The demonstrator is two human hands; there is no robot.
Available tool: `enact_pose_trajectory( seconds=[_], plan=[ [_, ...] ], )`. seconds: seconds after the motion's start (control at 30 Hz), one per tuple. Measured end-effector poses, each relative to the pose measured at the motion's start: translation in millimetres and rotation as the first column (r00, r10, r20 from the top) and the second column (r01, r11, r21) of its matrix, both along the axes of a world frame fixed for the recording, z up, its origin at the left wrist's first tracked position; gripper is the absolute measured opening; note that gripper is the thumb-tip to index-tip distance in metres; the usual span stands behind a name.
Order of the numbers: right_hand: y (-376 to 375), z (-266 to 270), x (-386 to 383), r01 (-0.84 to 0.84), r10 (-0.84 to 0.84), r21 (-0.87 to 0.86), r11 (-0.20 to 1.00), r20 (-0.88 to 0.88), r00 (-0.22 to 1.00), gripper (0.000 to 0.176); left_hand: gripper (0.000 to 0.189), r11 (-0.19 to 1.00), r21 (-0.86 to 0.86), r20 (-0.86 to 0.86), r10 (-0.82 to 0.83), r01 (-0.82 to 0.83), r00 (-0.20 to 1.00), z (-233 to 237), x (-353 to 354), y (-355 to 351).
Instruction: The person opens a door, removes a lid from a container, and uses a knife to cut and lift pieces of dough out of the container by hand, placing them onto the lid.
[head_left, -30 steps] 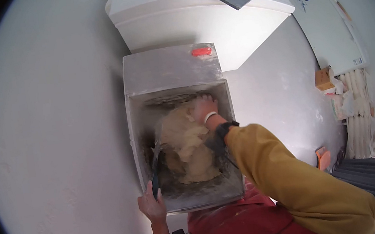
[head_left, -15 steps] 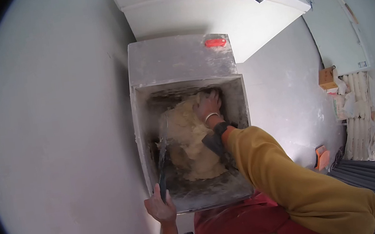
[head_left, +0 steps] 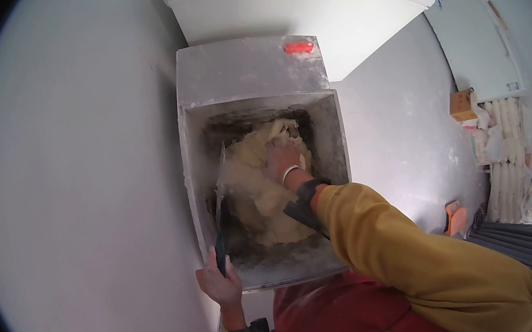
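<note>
So the pale beige lump of dough (head_left: 257,197) sits in the middle of the flour-dusted grey metal trough (head_left: 247,74), right under your right hand (head_left: 282,159). That hand lies palm down on the lump's far end, pressing in. Can't tell if the fingers are splayed or digging in. Your left hand (head_left: 218,285) is at the trough's near-left corner, wrapped tight round the dark handle of a long metal scraper (head_left: 219,192), whose blade runs up along the lump's left side.

Mustard-yellow long sleeves (head_left: 418,247), red apron (head_left: 339,311), black straps (head_left: 302,196) at both wrists, white bangle (head_left: 289,173) on the right
</note>
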State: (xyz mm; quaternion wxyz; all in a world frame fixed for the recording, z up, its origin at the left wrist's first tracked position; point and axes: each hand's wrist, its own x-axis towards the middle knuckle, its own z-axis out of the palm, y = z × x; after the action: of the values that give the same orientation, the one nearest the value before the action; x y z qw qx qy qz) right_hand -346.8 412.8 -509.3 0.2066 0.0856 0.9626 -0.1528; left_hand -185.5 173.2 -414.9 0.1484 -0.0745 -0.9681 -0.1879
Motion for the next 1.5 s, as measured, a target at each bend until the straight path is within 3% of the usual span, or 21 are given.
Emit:
enact_pose_trajectory(
  seconds=[0.13,0.33,0.43,0.53,0.63,0.73,0.83,0.93,1.0,1.13,1.43,1.5],
  plan=[
    [5.4,6.1,26.1,-0.102,0.103,0.025,0.994,-0.027,0.994,0.045,0.032,1.000,0.021,-0.008,-0.002,0.002,1.000,-2.1,-0.6,-0.3],
    [2.5,13.7,66.0,-0.121,0.120,0.001,0.993,-0.093,0.988,0.051,0.037,1.000,0.014,0.032,-0.021,0.021,0.999,-1.1,0.5,-0.8],
    [3.1,49.9,52.8,-0.140,0.143,-0.052,0.989,0.081,0.986,0.059,0.039,0.999,0.020,0.066,-0.029,0.027,0.997,-2.7,2.1,-5.8],
    [-2.5,83.5,36.3,-0.296,0.264,-0.148,0.944,-0.205,0.942,0.064,0.039,0.999,0.028,0.055,-0.028,0.026,0.998,-0.9,1.7,-2.8],
    [2.8,23.1,-3.1,-0.078,0.071,-0.085,0.993,-0.083,0.994,0.072,0.038,0.999,0.042,0.051,-0.029,0.026,0.998,1.1,-1.7,-1.9],
    [13.4,0.2,-38.6,-0.054,0.062,-0.080,0.995,0.097,0.993,0.082,0.039,0.998,0.053,0.048,-0.022,0.020,0.999,0.3,-1.4,-3.4],
    [2.5,4.9,-47.4,-0.086,0.071,0.059,0.995,0.218,0.973,0.090,0.040,0.999,0.035,0.041,-0.026,0.025,0.999,-2.0,-0.5,-5.8],
    [-4.1,-5.8,-54.1,-0.118,0.062,0.156,0.981,0.323,0.944,0.073,0.040,0.999,0.031,0.042,-0.036,0.035,0.998,-1.6,-0.9,-5.1],
    [0.5,-43.0,-51.9,-0.110,0.063,0.172,0.979,0.260,0.964,0.083,0.040,0.998,0.043,0.035,-0.041,0.040,0.999,-1.7,-2.7,-5.6],
    [-0.4,-36.5,-36.6,-0.173,0.159,0.215,0.961,0.081,0.984,0.086,0.037,0.998,0.047,0.012,-0.038,0.037,0.999,-2.0,-4.3,-4.4],
    [-13.0,-46.6,-50.6,-0.234,0.194,0.274,0.933,0.165,0.967,0.082,0.035,0.999,0.005,0.029,-0.047,0.047,0.998,-2.0,-2.7,-4.3],
    [-16.8,-36.4,-55.4,-0.179,0.127,0.271,0.946,0.197,0.972,0.061,0.035,0.999,-0.005,0.027,-0.050,0.050,0.998,-2.2,-2.4,-2.6]
  ],
)
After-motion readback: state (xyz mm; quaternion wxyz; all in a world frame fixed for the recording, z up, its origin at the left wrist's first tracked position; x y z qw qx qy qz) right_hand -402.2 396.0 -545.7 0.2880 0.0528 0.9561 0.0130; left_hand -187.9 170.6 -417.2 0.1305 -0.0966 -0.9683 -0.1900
